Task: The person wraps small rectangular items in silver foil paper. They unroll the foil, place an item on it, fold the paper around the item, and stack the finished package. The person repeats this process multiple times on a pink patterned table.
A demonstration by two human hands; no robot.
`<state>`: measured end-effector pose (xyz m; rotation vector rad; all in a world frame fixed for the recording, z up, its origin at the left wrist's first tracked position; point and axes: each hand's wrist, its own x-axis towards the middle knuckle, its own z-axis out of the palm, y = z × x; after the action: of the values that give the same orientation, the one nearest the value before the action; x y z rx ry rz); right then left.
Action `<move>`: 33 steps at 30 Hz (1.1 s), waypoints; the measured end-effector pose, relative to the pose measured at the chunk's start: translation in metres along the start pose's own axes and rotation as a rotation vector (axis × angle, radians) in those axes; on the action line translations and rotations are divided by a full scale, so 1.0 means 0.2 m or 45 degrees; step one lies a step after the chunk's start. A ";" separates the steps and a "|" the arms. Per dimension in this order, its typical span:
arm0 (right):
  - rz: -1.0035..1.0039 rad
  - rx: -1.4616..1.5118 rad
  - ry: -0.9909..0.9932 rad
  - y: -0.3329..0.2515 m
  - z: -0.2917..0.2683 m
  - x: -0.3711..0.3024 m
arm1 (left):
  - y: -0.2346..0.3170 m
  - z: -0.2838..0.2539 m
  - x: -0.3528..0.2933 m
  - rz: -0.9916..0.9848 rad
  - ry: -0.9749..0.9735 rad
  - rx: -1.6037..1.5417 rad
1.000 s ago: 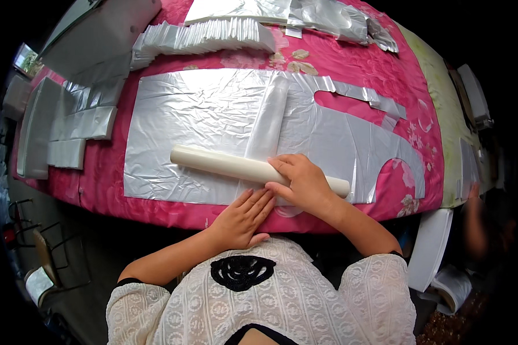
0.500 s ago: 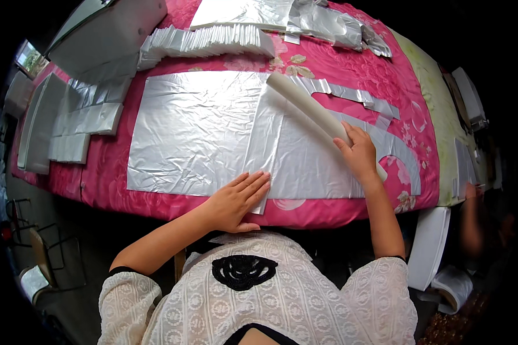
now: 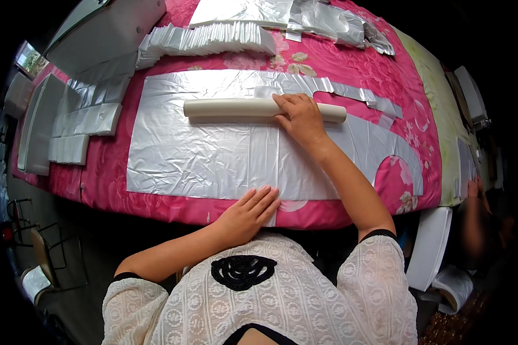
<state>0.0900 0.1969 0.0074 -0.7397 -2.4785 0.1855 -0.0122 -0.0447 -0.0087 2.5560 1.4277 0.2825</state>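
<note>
A silvery plastic carrier bag [image 3: 178,155] with cut-out handles lies flat and wrinkled on the pink flowered cloth [image 3: 106,184], its handles toward the right. Across its upper half rests a thick off-white tube [image 3: 230,108], nearly level from left to right. My right hand [image 3: 303,119] is closed over the tube right of its middle, thumb on the near side. At the bag's near edge, my left hand [image 3: 250,214] lies flat with fingers stretched out, beside a narrow strip that sticks out past that edge.
A row of folded silvery bags [image 3: 213,41] stands beyond the bag, with more flat silvery bags [image 3: 334,26] behind. At left are folded stacks [image 3: 86,121], a white panel [image 3: 42,123] and a large white box [image 3: 109,34]. Another person's arm [image 3: 475,221] shows at far right.
My right hand has moved left and away from me, swinging the tube from a steep slant to nearly level across the bag. My left hand has shifted slightly right and nearer.
</note>
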 end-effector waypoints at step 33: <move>-0.003 0.559 -0.162 -0.27 -0.12 -0.42 | -0.33 -0.13 0.09 -0.141 0.419 -0.218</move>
<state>0.1369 0.1043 0.0043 -0.5484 -2.4270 0.7679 -0.0641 0.0072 0.0006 2.3605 1.5681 0.8019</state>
